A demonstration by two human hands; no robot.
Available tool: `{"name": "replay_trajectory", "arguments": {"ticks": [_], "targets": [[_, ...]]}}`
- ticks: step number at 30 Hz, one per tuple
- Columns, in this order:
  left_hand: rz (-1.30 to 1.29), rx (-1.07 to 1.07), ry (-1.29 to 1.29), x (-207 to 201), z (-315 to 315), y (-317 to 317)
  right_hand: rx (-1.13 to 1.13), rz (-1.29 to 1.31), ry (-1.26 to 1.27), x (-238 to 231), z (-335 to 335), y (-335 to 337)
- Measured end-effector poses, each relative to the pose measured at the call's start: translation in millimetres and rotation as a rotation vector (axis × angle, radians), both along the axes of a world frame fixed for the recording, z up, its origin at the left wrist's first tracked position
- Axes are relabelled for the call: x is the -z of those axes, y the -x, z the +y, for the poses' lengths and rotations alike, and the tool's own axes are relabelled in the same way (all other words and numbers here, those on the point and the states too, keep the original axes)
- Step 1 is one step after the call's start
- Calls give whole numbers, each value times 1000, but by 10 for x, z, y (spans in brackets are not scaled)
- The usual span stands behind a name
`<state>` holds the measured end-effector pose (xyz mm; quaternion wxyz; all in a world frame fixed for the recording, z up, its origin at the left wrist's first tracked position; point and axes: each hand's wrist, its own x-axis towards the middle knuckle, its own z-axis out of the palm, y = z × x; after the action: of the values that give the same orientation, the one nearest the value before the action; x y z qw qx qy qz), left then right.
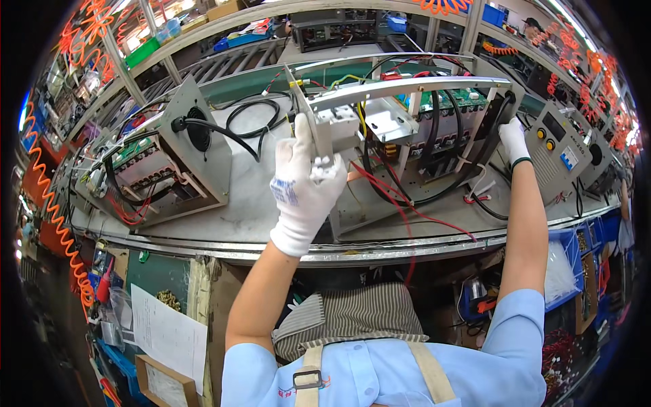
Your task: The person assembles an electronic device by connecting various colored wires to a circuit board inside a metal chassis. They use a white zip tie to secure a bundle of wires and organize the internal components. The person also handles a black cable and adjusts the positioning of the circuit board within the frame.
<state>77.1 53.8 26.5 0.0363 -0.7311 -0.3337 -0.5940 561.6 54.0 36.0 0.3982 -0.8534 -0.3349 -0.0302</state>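
Note:
In front of me stands an open metal machine chassis with a long top rail, green circuit boards, black cables and loose red wires. My left hand, in a white glove, grips the chassis's left end panel. Its index finger lies up along the panel, and small white parts show beside the fingers. At the chassis's right end, my gloved right hand is closed on the edge of the end panel, beside a thick black cable. Its fingertips are partly hidden.
A similar open chassis with a fan stands left, its black cable coiled behind. To the right is a grey unit with yellow knobs. Below the bench are a paper sheet and blue bins. Orange coiled hoses hang left.

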Motion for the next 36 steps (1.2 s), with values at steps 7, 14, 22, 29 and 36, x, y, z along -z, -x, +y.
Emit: {"name": "replay_trajectory", "arguments": {"ticks": [7, 14, 22, 29, 36], "targets": [[20, -33, -45, 56, 34, 137, 20, -304, 57, 183, -131, 104], [-318, -86, 222, 41, 13, 753, -172, -375, -12, 391, 99, 862], [330, -401, -78, -550, 33, 592, -277, -350, -33, 31, 1033, 743], [121, -288, -99, -110, -643, 87, -323, -278, -32, 179, 887, 173], [60, -224, -157, 62, -435, 573, -127, -409, -98, 452, -632, 557]]}}
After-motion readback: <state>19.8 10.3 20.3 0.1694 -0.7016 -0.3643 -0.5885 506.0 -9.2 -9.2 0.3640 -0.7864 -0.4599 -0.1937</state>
